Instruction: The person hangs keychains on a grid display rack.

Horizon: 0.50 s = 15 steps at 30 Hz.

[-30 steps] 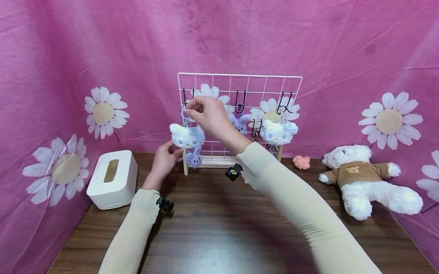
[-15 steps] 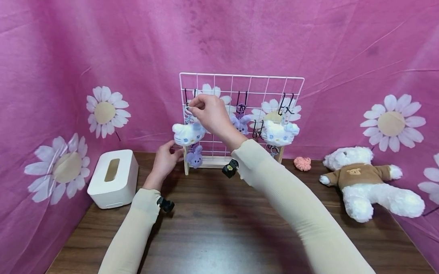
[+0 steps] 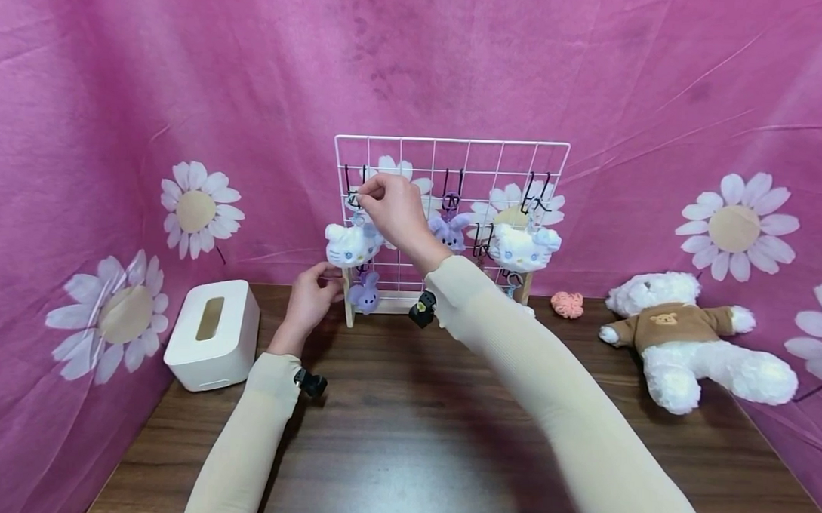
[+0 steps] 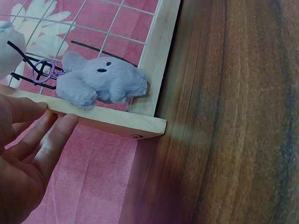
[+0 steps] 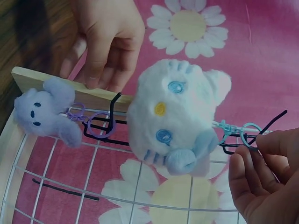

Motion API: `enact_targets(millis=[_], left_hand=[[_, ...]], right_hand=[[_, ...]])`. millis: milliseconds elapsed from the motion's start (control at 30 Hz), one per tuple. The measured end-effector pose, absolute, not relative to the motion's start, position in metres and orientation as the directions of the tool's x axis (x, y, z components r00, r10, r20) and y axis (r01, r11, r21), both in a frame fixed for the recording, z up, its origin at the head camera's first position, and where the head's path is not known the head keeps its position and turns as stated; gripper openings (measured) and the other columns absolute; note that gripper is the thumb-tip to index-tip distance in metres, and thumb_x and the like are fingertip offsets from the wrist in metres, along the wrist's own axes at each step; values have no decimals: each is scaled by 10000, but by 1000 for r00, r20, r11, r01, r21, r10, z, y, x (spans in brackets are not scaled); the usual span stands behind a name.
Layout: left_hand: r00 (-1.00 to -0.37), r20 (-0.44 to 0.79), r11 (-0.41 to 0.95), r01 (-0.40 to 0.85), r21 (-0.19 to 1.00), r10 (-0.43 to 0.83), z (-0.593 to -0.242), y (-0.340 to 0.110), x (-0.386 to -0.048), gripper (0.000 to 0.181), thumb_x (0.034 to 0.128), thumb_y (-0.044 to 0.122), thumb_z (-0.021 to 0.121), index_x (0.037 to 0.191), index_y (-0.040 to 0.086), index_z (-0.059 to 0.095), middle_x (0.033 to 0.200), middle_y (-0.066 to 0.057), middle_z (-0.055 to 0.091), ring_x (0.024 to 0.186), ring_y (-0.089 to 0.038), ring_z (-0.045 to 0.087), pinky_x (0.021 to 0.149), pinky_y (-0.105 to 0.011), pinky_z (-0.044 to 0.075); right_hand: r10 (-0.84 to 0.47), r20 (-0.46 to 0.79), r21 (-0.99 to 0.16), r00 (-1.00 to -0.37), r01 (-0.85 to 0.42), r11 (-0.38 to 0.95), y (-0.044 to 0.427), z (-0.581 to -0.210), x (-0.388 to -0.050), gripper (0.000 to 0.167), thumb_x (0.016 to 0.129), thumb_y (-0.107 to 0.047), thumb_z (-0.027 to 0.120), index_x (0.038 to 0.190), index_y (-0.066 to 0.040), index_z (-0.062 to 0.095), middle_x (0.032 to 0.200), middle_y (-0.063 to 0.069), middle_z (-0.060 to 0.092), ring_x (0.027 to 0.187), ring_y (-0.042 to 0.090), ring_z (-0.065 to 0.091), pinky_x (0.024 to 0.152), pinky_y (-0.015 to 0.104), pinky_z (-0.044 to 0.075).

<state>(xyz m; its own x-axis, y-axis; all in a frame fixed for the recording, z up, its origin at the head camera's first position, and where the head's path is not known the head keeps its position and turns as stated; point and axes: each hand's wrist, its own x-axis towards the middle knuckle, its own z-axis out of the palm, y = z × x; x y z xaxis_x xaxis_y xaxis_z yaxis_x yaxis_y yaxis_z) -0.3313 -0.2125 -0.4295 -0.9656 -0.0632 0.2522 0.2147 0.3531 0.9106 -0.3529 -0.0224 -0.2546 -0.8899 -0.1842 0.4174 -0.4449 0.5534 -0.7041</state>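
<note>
A white cat-head plush keychain point(image 5: 177, 116) with a blue bow hangs at the upper left of the white wire grid rack point(image 3: 449, 141). My right hand point(image 3: 395, 211) pinches its light-blue ring point(image 5: 251, 133) between thumb and forefinger. That ring overlaps a black hook point(image 5: 273, 122); whether it bears on the hook I cannot tell. With thumb and fingertips, my left hand point(image 3: 310, 298) grips the rack's wooden side post point(image 4: 117, 119). Just below the cat hangs a purple bunny plush keychain point(image 4: 103, 81), its purple ring point(image 4: 42, 71) on another hook.
Another purple bunny keychain point(image 3: 450, 231) and a second white cat keychain point(image 3: 522, 249) hang farther right. A pink crocheted piece point(image 3: 567, 305) and a white teddy bear point(image 3: 680, 334) lie right of the rack. A white tissue box point(image 3: 211, 336) stands on the left.
My right hand has moved slightly back and right, bringing the cat keychain's ring up against the upper left hook. The cat has turned slightly. My left hand stays at the post.
</note>
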Motion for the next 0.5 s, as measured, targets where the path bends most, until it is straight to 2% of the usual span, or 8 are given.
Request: enact_targets(millis=[167, 400, 500], left_hand=[[-968, 241, 344, 205, 916, -65, -430, -213, -332, 285, 1080, -48, 618, 1348, -101, 702, 1311, -339, 733, 1155, -466, 761, 892, -399, 762], [-970, 235, 338, 202, 919, -60, -431, -214, -333, 308, 1084, -44, 624, 1379, -101, 690, 1329, -347, 717, 1174, -494, 751, 977, -552, 728], [-970, 237, 340, 203, 918, -61, -431, -213, -333, 316, 1083, -40, 627, 1387, -98, 688, 1331, -344, 717, 1160, -483, 756, 978, -554, 728]], right_hand=[[-156, 441, -698, -884, -447, 560, -24, -256, -356, 118, 1059, -156, 752, 1109, -87, 833, 1092, 87, 866, 1056, 250, 792, 987, 386, 676], [-138, 456, -685, -879, -445, 577, -28, -258, -360, 111, 1068, -149, 750, 1109, -77, 823, 1093, 96, 856, 1030, 251, 789, 935, 374, 683], [-123, 454, -681, -882, -433, 590, -29, -258, -362, 112, 1079, -155, 743, 1112, -82, 822, 1097, 94, 850, 1027, 248, 780, 920, 364, 680]])
